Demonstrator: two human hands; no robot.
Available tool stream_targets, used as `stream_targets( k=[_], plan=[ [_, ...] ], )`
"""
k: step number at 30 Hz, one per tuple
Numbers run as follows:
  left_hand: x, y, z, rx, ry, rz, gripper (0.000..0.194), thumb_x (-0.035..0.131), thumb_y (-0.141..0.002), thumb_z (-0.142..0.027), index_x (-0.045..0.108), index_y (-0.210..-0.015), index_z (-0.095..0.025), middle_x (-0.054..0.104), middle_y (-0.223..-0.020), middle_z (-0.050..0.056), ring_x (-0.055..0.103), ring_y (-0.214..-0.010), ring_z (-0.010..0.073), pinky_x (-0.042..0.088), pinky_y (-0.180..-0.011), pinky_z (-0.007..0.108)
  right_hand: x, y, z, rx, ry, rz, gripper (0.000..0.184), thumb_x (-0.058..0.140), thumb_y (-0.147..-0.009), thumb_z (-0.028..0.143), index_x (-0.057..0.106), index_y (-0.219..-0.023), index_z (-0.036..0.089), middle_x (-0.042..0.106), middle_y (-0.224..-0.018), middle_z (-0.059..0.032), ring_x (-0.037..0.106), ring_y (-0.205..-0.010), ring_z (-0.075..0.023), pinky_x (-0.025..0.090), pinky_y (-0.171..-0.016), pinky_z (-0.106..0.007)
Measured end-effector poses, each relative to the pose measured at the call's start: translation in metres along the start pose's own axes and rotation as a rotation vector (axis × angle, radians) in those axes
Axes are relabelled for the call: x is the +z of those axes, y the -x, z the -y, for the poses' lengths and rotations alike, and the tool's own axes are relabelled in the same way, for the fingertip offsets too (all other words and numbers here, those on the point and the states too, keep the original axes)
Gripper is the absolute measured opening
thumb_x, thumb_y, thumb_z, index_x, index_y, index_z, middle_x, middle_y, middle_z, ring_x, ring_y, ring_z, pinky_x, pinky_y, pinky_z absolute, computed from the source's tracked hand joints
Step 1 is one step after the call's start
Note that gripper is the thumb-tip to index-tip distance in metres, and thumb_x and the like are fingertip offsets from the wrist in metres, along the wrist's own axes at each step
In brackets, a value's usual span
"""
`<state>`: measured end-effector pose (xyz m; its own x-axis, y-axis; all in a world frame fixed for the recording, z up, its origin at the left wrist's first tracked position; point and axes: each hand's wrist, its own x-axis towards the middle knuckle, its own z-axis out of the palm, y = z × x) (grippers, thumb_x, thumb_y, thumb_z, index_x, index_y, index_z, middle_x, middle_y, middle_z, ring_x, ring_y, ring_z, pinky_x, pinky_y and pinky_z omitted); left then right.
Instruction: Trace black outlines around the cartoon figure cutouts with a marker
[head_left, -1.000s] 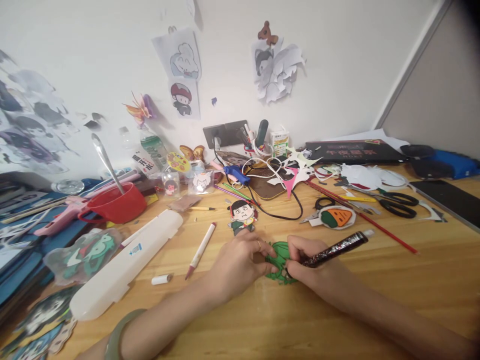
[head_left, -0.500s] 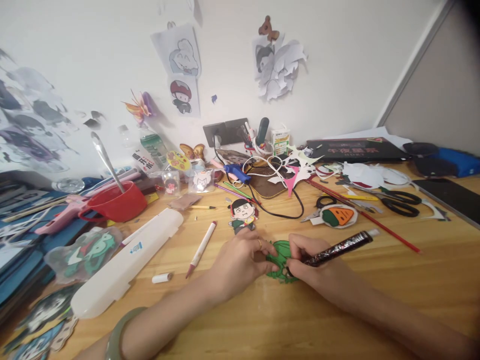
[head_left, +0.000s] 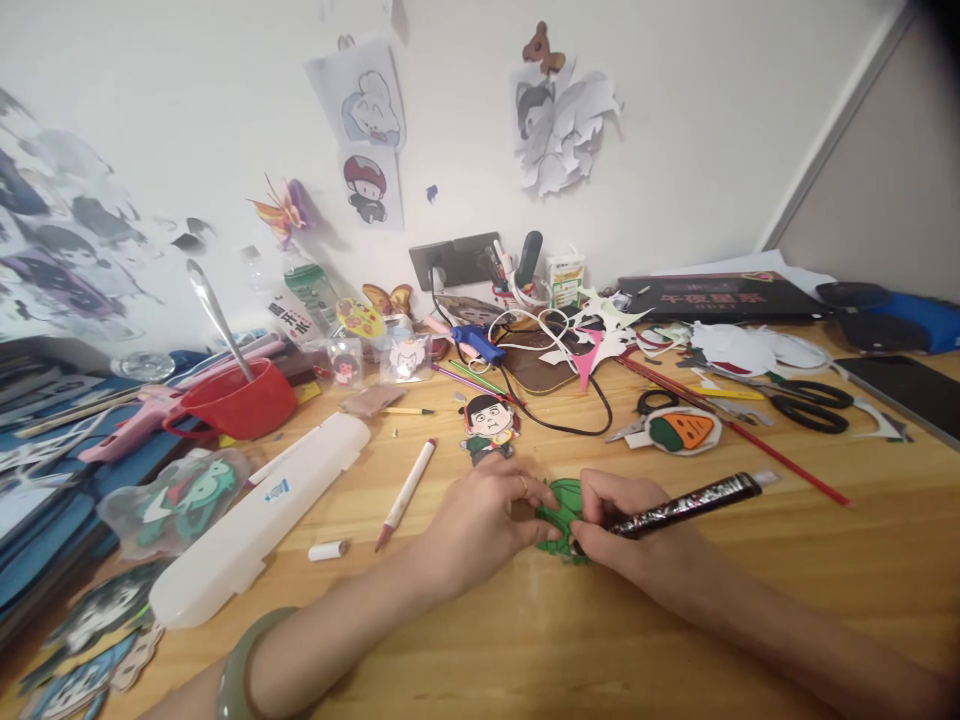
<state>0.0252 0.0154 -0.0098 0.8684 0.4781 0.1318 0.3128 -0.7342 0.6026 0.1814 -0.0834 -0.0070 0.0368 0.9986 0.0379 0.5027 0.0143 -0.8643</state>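
Note:
A green drawn cutout with dark outlines lies on the wooden table between my two hands. My left hand is closed at its left edge, thumb and fingers pinching it against the tabletop. My right hand grips a black patterned marker, its back end pointing up to the right. The marker's tip is at the cutout's lower right, mostly hidden by my fingers. Just above my left hand lies a paper figure cutout with black hair, its lower part covered by the hand.
An uncapped white marker and a white cap lie left of my hands, near a translucent pencil case. A red mug holds a spoon. Scissors, a carrot cutout and a glue gun lie beyond.
The marker's back end has dipped slightly while its tip stays on the cutout. My left hand keeps its place on the cutout. The whole view has shifted a little.

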Motion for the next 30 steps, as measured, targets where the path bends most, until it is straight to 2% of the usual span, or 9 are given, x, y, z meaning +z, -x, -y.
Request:
stream_targets(
  k=[6, 30],
  plan=[
    [-0.0004, 0.0013, -0.0002, 0.013, 0.004, -0.007, 0.013, 0.070, -0.073, -0.027, 0.064, -0.082, -0.019, 0.060, -0.084, -0.001, 0.052, -0.083, 0.0155, 0.039, -0.074, 0.024, 0.0021, 0.0004, -0.0042, -0.009, -0.004, 0.041, 0.022, 0.049, -0.072, 0.014, 0.034, -0.058, 0.021, 0.041, -0.056, 0.0044, 0.036, -0.054, -0.0109, 0.025, -0.048, -0.024],
    [-0.0034, 0.0011, -0.0040, 0.005, -0.041, 0.011, 0.013, 0.069, -0.073, -0.028, 0.065, -0.083, -0.020, 0.060, -0.084, 0.000, 0.051, -0.084, 0.0168, 0.040, -0.073, 0.025, 0.0018, -0.0004, -0.0033, -0.022, 0.008, 0.035, 0.023, 0.047, -0.071, 0.011, 0.033, -0.056, 0.020, 0.037, -0.053, 0.0053, 0.032, -0.052, -0.0099, 0.023, -0.047, -0.024]
  ],
)
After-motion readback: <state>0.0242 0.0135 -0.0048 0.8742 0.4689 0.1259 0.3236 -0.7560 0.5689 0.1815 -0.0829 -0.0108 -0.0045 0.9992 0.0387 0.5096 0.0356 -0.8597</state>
